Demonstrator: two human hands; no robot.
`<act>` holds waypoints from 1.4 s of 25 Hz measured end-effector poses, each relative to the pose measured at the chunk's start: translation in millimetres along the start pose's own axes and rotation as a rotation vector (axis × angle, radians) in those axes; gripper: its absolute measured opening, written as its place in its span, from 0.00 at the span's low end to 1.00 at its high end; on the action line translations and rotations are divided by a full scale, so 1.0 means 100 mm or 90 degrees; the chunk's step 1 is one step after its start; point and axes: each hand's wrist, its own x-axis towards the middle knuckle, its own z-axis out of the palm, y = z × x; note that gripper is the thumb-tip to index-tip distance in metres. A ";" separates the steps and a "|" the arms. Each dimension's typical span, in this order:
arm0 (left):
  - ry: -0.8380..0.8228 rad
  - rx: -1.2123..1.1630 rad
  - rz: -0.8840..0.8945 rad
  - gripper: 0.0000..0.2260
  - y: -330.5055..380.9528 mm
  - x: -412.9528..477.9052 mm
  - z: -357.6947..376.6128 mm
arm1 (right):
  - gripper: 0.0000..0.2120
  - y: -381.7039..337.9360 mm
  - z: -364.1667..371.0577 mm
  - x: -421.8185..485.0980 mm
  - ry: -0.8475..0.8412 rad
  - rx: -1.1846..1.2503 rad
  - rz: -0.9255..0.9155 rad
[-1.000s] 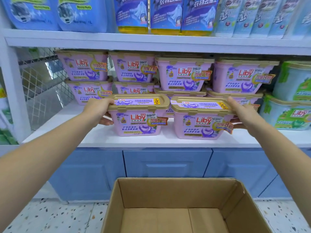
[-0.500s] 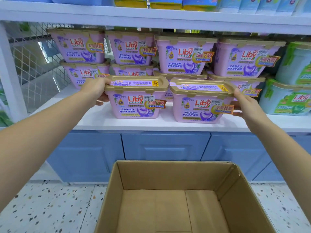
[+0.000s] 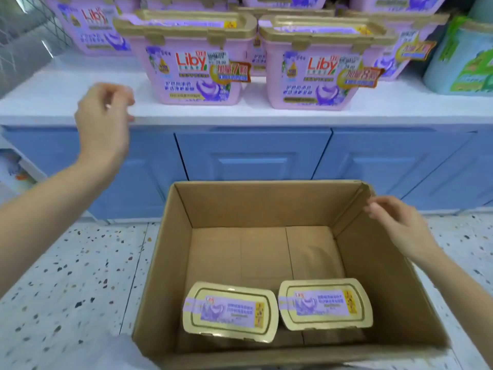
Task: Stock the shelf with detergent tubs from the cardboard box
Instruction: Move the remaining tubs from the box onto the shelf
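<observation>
Detergent tubs point(image 3: 229, 312), two, lower centre in cardboard box point(image 3: 173, 236). Your left hand point(image 3: 102, 124) loosely curled, empty; right hand point(image 3: 397, 225) fingers apart, empty. Pickup step: reach down, grip both.

Single head-worn, wide-angle view, facing forward and steeply downward. It looks from close above into the cardboard box point(image 3: 165, 263) on the floor point(image 3: 66, 263). The shelf point(image 3: 53, 97) front, near, crosses the upper frame, its lines bowed.
</observation>
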 end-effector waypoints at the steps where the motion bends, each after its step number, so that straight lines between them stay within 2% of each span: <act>1: -0.028 0.021 0.033 0.03 -0.15 -0.29 0.00 | 0.16 0.12 0.09 -0.10 -0.020 -0.029 0.015; 3: -0.132 0.071 0.053 0.03 -0.42 -0.88 0.04 | 0.11 0.34 0.26 -0.24 -0.041 -0.094 0.043; 7: -0.393 0.214 0.054 0.08 -0.97 -1.63 0.20 | 0.15 0.73 0.49 -0.35 -0.137 -0.204 0.130; 9: -0.505 0.335 -0.030 0.17 -1.28 -1.81 0.27 | 0.18 0.91 0.59 -0.40 -0.192 -0.256 0.188; 11: -0.575 0.422 -0.139 0.25 -1.50 -1.95 0.30 | 0.22 1.01 0.66 -0.46 -0.250 -0.295 0.239; 14: -0.600 0.482 -0.284 0.29 -1.70 -2.05 0.33 | 0.25 1.10 0.70 -0.46 -0.302 -0.294 0.337; 16: -0.586 0.458 -0.422 0.24 -1.75 -2.10 0.35 | 0.24 1.10 0.71 -0.43 -0.331 -0.259 0.408; 19: -0.571 0.339 -0.652 0.15 -1.74 -2.21 0.36 | 0.19 1.06 0.70 -0.43 -0.341 -0.171 0.480; 22: -0.539 0.277 -0.719 0.07 -1.79 -2.19 0.36 | 0.18 1.06 0.66 -0.44 -0.343 -0.127 0.493; 26: -0.485 0.248 -0.678 0.08 -1.80 -2.11 0.33 | 0.16 1.11 0.61 -0.46 -0.351 -0.084 0.480; 29: -0.517 0.327 -0.520 0.12 -1.74 -2.07 0.30 | 0.15 1.10 0.56 -0.48 -0.281 -0.118 0.390; 32: -0.556 0.439 -0.332 0.12 -1.53 -1.96 0.26 | 0.16 0.94 0.47 -0.52 -0.221 -0.272 0.268; 35: -0.519 0.428 -0.236 0.20 -1.28 -1.81 0.23 | 0.20 0.72 0.34 -0.57 -0.130 -0.317 0.179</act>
